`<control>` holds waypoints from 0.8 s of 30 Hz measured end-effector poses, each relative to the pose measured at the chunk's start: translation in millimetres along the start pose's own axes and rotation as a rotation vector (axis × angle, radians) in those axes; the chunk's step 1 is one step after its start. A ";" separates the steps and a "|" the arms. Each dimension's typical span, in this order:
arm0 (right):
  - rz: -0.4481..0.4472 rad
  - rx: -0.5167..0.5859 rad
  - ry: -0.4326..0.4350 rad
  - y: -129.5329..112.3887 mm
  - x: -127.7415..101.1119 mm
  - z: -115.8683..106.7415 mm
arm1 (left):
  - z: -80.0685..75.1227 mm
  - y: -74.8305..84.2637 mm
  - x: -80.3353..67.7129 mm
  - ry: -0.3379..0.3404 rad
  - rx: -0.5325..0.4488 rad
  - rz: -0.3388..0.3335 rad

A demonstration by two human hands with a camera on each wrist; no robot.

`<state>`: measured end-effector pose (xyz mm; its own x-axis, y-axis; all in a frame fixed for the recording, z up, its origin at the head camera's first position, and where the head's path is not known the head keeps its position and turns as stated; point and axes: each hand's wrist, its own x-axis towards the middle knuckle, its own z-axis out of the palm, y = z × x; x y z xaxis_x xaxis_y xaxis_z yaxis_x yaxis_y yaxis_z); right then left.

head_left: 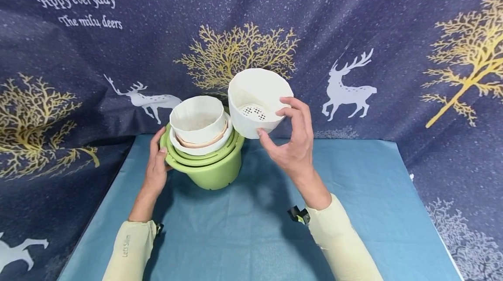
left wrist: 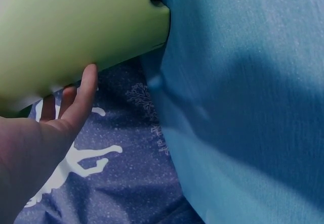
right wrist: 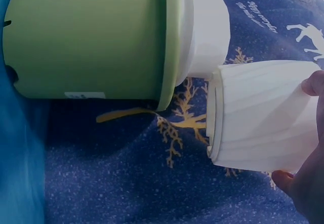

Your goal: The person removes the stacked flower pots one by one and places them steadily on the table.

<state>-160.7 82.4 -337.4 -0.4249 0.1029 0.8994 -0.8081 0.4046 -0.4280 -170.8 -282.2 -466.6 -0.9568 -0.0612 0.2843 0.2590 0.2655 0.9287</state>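
From my remote seat, the right hand held a white ribbed plastic pot with a perforated bottom, thumb under its rim and fingers curled over the far edge. It was lifted off the blue tablecloth and tipped so its open mouth faced the head camera, axis leaning back toward the deer-print backdrop. It hung just right of the green plastic pot stack, whose side the left hand touched with relaxed, straight fingers.
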 end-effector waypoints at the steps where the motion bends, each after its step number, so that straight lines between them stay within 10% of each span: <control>1: 0.002 -0.004 0.000 1.7 -0.9 -0.2 | 0.2 0.1 0.0 -0.001 -0.002 0.001; 24: 0.047 -0.057 -0.021 4.0 -8.9 -11.9 | -0.3 0.4 -0.8 -0.011 -0.004 0.002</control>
<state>-155.4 93.9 -346.1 -0.4706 0.1038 0.8762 -0.7632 0.4506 -0.4632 -169.9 -282.3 -466.4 -0.9576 -0.0503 0.2838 0.2616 0.2616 0.9291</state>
